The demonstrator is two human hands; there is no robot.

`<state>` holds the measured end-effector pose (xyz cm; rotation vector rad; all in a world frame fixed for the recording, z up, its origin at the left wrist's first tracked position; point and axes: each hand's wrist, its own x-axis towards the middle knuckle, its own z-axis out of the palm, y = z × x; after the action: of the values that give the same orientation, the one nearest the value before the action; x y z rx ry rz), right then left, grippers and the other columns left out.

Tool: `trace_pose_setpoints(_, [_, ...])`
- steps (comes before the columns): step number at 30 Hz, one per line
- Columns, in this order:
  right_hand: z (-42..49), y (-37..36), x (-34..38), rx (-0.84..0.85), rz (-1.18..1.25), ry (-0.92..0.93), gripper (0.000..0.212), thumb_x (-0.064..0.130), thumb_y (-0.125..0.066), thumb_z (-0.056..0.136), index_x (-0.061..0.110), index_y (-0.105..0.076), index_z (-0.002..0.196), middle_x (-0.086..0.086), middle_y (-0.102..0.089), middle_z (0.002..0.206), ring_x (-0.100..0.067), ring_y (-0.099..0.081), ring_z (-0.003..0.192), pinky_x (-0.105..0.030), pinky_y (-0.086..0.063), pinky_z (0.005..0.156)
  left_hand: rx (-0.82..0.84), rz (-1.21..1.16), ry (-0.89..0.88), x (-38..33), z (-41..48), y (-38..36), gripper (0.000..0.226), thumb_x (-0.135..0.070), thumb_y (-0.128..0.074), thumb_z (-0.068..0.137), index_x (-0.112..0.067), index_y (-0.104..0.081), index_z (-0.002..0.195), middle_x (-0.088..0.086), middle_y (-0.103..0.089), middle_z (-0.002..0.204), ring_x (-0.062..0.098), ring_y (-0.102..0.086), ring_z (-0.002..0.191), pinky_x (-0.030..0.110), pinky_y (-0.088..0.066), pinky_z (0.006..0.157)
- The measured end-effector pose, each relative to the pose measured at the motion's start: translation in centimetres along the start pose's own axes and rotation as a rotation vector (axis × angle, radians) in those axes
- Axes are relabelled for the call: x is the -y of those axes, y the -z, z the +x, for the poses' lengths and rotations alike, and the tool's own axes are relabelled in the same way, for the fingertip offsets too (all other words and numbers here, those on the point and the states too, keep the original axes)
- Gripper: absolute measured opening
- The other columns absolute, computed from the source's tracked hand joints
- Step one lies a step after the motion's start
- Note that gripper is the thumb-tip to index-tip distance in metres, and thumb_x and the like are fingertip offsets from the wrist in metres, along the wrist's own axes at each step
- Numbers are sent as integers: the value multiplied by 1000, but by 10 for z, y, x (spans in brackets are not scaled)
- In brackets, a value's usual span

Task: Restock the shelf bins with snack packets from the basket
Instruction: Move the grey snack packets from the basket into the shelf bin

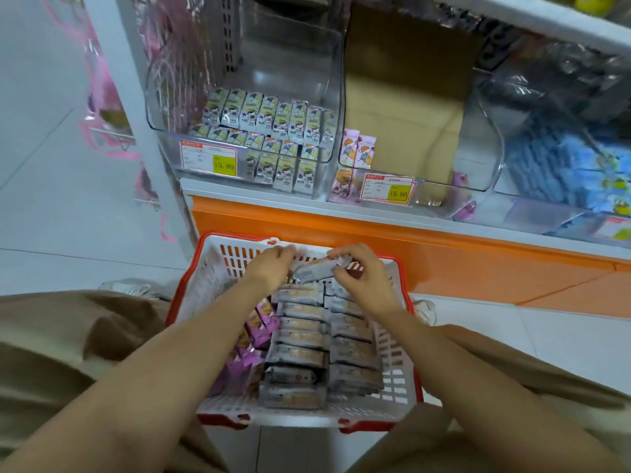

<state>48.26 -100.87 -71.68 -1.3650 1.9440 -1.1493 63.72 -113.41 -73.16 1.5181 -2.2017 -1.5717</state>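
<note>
Centre frame, both hands meet over the far end of a red-rimmed white slotted plastic basket (293, 417) standing on the floor. Together they hold one grey-and-white snack packet (316, 271) just above the load. The left hand (273, 264) has its grip pinched on the packet's left end. The right hand (358, 273) has its grip curled over the right end. Below them, rows of matching grey packets (302, 336) fill the basket, with pink packets (263, 324) along its left side.

In the upper frame, clear plastic shelf bins sit side by side. The left bin (164, 97) holds green-and-white packets (266, 121). The middle bin (426, 189) holds a few pink packets at its left corner.
</note>
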Motion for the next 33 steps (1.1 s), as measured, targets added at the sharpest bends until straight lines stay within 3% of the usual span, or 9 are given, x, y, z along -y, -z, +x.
trace_pose_setpoints(2, [-1,-1,19,-51,77,47,23,14,-63,85,25,-69,104,14,-57,105,-13,-56,103,-35,-52,85,71,-430,102,-10,-11,6,46,-47,-33,104,-13,-62,114,9,-72,100,23,-67,83,30,-43,64])
trace_pose_setpoints(4, [-4,-2,35,-67,94,86,24,9,-64,86,22,-67,105,6,-57,108,-15,-56,105,-37,-54,82,28,-592,45,-16,-22,13,31,-40,-46,102,-14,-60,112,7,-71,95,18,-67,76,27,-42,59])
trace_pose_setpoints(13, [-10,-2,98,43,-170,251,15,16,-73,85,16,-63,96,2,-61,96,-12,-57,86,-35,-50,75,-250,-688,-208,-30,-54,61,24,-20,-69,90,-8,-61,110,14,-66,95,18,-63,63,32,-56,60])
trace_pose_setpoints(15, [-5,-3,111,50,-220,248,15,21,-73,85,18,-63,95,1,-62,91,-16,-58,81,-40,-51,72,-323,-590,-255,-31,-59,73,30,-33,-69,87,-14,-61,109,12,-67,97,26,-66,79,46,-58,76])
trace_pose_setpoints(17, [1,-4,128,44,-224,228,13,22,-73,86,20,-62,94,-2,-63,84,-19,-60,75,-43,-52,69,-428,-402,-349,-33,-66,86,36,-43,-63,89,-19,-58,116,7,-65,96,26,-62,86,43,-53,78])
trace_pose_setpoints(19, [11,-6,147,6,-201,237,12,18,-72,86,19,-62,92,-3,-62,79,-16,-57,68,-36,-52,65,-558,-234,-476,-35,-70,97,38,-43,-53,96,-20,-52,127,1,-60,103,20,-59,89,37,-48,78])
trace_pose_setpoints(23, [40,-7,181,-101,-180,255,14,13,-71,85,20,-64,94,3,-57,78,-8,-51,67,-25,-46,64,-865,171,-630,-30,-64,123,48,-33,-53,93,-15,-48,137,5,-50,131,23,-47,122,40,-36,105])
trace_pose_setpoints(28, [90,-7,197,-207,-343,189,10,24,-68,85,26,-64,93,3,-61,78,-9,-54,69,-33,-49,70,-778,513,-574,-14,-47,143,67,-35,-43,92,-15,-24,154,7,-23,160,25,-12,150,46,-5,122])
trace_pose_setpoints(33, [143,-11,197,-255,-594,99,13,29,-70,86,20,-66,93,-1,-67,78,-13,-59,72,-27,-44,66,-778,658,-635,6,-24,150,73,-20,-61,84,-18,-33,151,7,-34,155,26,-20,148,50,-4,122])
